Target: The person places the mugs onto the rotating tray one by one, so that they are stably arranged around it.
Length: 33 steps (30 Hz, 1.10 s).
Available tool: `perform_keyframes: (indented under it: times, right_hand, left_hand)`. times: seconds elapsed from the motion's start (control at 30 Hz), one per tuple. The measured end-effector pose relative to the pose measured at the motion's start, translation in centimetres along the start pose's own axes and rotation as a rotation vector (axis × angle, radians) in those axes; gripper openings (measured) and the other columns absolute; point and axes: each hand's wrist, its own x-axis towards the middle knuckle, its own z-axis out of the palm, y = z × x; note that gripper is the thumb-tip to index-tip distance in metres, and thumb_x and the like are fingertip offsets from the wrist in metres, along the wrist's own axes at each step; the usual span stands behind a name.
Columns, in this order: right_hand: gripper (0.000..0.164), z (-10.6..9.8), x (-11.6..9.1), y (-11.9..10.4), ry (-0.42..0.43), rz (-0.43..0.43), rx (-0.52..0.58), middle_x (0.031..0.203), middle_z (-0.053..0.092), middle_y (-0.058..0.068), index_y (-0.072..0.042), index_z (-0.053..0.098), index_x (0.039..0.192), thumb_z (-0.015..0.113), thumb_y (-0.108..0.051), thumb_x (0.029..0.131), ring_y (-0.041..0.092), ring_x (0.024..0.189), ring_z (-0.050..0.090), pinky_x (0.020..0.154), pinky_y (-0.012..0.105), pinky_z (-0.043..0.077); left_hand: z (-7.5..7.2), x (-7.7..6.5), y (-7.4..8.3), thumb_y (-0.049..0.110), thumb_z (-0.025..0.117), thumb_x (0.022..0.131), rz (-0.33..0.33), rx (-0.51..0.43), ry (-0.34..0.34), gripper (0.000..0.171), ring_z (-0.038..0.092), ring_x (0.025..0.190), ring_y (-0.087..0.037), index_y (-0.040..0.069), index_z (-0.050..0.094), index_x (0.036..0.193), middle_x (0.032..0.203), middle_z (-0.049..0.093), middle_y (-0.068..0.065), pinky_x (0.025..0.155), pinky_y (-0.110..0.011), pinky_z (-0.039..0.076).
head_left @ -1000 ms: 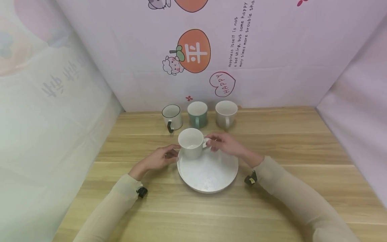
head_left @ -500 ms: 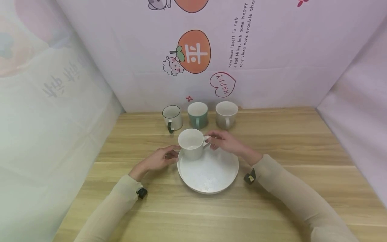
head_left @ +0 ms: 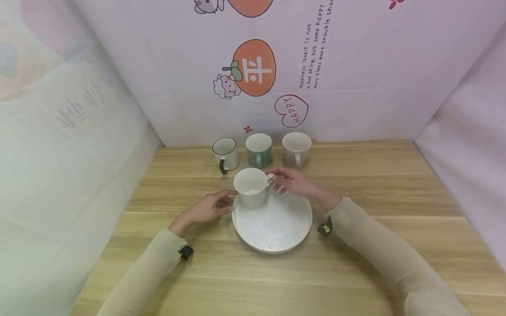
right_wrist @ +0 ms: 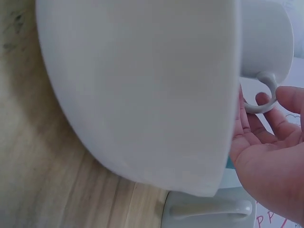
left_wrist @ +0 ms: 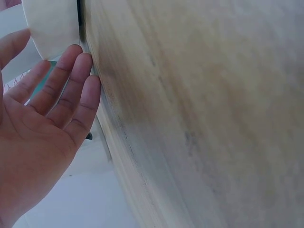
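Observation:
A white mug [head_left: 250, 188] stands upright at the back left of a round white plate [head_left: 272, 224] with a raised rim. My right hand [head_left: 290, 181] is at the mug's handle [right_wrist: 259, 109]. In the right wrist view, the thumb meets the handle's outer side and the index finger reaches behind its loop, pinching it. To the left, my left hand [head_left: 209, 206] has its fingertips right at the plate's rim, beside the mug. The left wrist view shows that palm with the fingers loosely extended and nothing in them.
Behind the plate, three mugs stand in a row near the back wall: a white mug with a black rim and handle [head_left: 225, 154], a teal mug [head_left: 258, 151] and a pale grey mug [head_left: 296, 150]. Printed cloth surrounds the wooden table [head_left: 375, 245].
The mug has turned slightly on the plate, its handle swinging toward the back. My right hand has moved a little with it. My left hand stays at the plate's rim.

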Motion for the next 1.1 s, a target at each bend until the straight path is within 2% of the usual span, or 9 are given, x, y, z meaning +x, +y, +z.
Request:
perform_keyframes:
  times: [0.17,0.3,0.4,0.57,0.73,0.9,1.0,1.1]
  right_hand:
    - [0.04,-0.4,-0.2,0.4,0.026,0.019,0.052,0.134,0.057,0.024,0.0,0.044,0.143,0.045,-0.017,0.107,0.042,0.108,0.064,0.087,0.051,0.058]
    - [0.041,-0.8,-0.4,0.7,0.044,0.008,0.099,0.135,0.055,0.025,0.001,0.042,0.143,0.046,-0.018,0.107,0.044,0.107,0.064,0.085,0.048,0.059]
    - [0.042,-1.1,-0.6,0.9,0.051,0.005,0.119,0.133,0.056,0.025,0.001,0.043,0.143,0.048,-0.019,0.106,0.042,0.105,0.065,0.083,0.047,0.059]
    - [0.042,-1.5,-0.8,1.2,0.061,0.019,0.127,0.131,0.06,0.024,-0.002,0.044,0.143,0.049,-0.021,0.106,0.036,0.102,0.065,0.087,0.05,0.057]
    - [0.041,-2.0,-1.1,2.0,0.071,0.02,0.137,0.131,0.061,0.024,-0.004,0.043,0.144,0.048,-0.019,0.106,0.035,0.1,0.065,0.086,0.048,0.057]
    - [0.047,-2.5,-1.6,2.4,0.081,-0.004,0.162,0.135,0.058,0.03,0.0,0.039,0.145,0.049,-0.001,0.099,0.035,0.099,0.064,0.083,0.043,0.058]
    - [0.057,-2.7,-1.9,2.4,0.089,-0.008,0.181,0.135,0.056,0.032,0.002,0.039,0.145,0.045,0.013,0.09,0.03,0.096,0.064,0.081,0.039,0.058]
    - [0.063,-3.0,-2.0,2.2,0.092,-0.008,0.204,0.133,0.055,0.033,0.002,0.039,0.144,0.043,0.018,0.084,0.023,0.092,0.064,0.078,0.034,0.057]
  left_hand:
    - [0.0,0.0,0.0,0.029,0.056,0.103,0.008,-0.007,-0.002,0.045,0.065,0.117,-0.024,0.019,0.047,0.146,0.123,0.07,-0.007,0.104,-0.045,0.053]
    - [-0.1,0.0,-0.1,0.028,0.054,0.104,0.002,-0.005,0.003,0.043,0.065,0.118,-0.023,0.019,0.048,0.146,0.124,0.07,-0.007,0.106,-0.044,0.051]
    - [0.0,0.0,-0.2,0.027,0.055,0.103,0.006,0.006,0.005,0.044,0.065,0.118,-0.024,0.018,0.048,0.146,0.123,0.07,-0.007,0.105,-0.044,0.052]
    - [0.0,0.0,-0.2,0.028,0.057,0.102,-0.001,0.017,0.0,0.046,0.065,0.117,-0.022,0.02,0.048,0.147,0.122,0.07,-0.006,0.106,-0.042,0.052]
    - [0.2,0.0,-0.4,0.026,0.059,0.102,0.038,-0.011,0.0,0.044,0.066,0.116,-0.02,0.02,0.05,0.145,0.125,0.069,-0.004,0.106,-0.042,0.052]
    - [0.1,-0.3,-0.4,0.022,0.061,0.1,0.059,-0.039,0.001,0.044,0.067,0.114,-0.02,0.02,0.052,0.143,0.125,0.069,-0.004,0.104,-0.042,0.053]
    - [0.0,-0.3,-0.2,0.021,0.063,0.099,0.049,-0.048,0.004,0.044,0.067,0.114,-0.02,0.019,0.053,0.143,0.122,0.07,-0.004,0.103,-0.042,0.054]
    - [0.0,-0.3,-0.1,0.022,0.064,0.099,0.034,-0.053,0.006,0.044,0.066,0.114,-0.021,0.018,0.054,0.142,0.121,0.07,-0.005,0.102,-0.041,0.054]
